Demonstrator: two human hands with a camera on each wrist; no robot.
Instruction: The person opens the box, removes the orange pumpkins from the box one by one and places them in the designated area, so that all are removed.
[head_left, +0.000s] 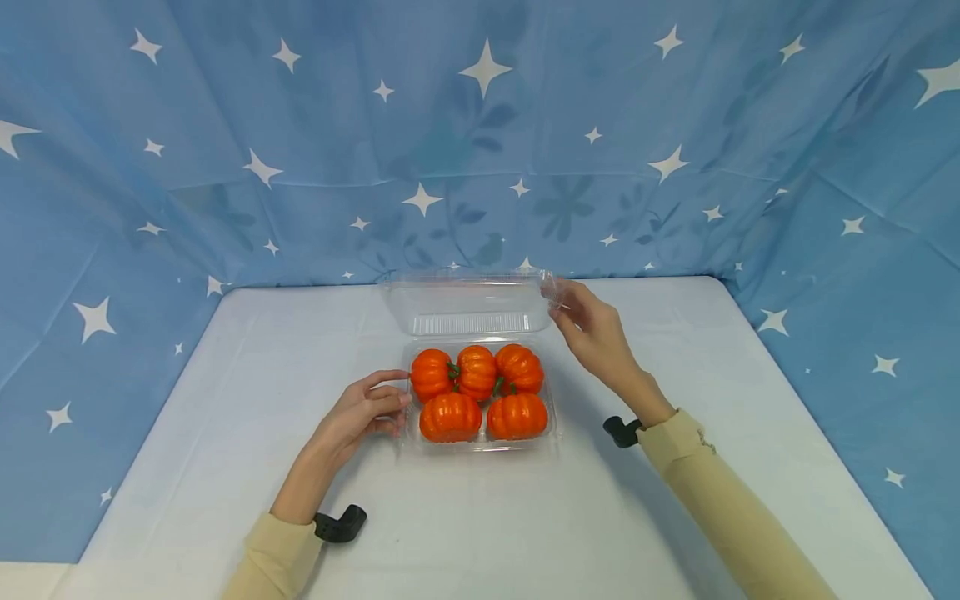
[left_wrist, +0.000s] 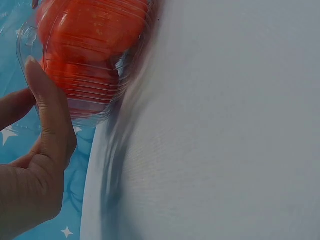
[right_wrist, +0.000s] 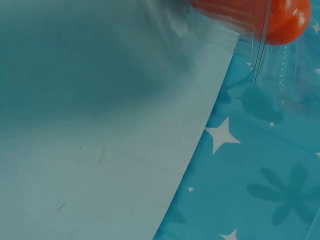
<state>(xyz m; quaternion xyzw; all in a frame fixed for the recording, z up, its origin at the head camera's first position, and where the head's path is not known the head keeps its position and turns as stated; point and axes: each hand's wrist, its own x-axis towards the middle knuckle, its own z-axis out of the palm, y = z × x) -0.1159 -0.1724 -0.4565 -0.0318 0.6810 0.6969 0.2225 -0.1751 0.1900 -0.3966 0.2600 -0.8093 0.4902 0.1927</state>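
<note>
A clear plastic clamshell container [head_left: 480,447] lies on the table with its hinged lid [head_left: 471,302] raised at the back. Inside the base are several small orange pumpkins [head_left: 450,418], some with green stems. My left hand [head_left: 362,410] is at the base's left side, its thumb and fingertips pinching the clear rim, as the left wrist view also shows. At the lid's right end, my right hand [head_left: 596,333] pinches the edge between thumb and fingers. The right wrist view leaves that hand out and catches only part of the container and an orange pumpkin [right_wrist: 287,22].
A white-covered table [head_left: 480,525] stretches around the container. Behind it and at both sides hangs a blue curtain [head_left: 480,150] with white stars. Each wrist wears a black camera mount, one [head_left: 341,525] on the left and another [head_left: 622,432] on the right.
</note>
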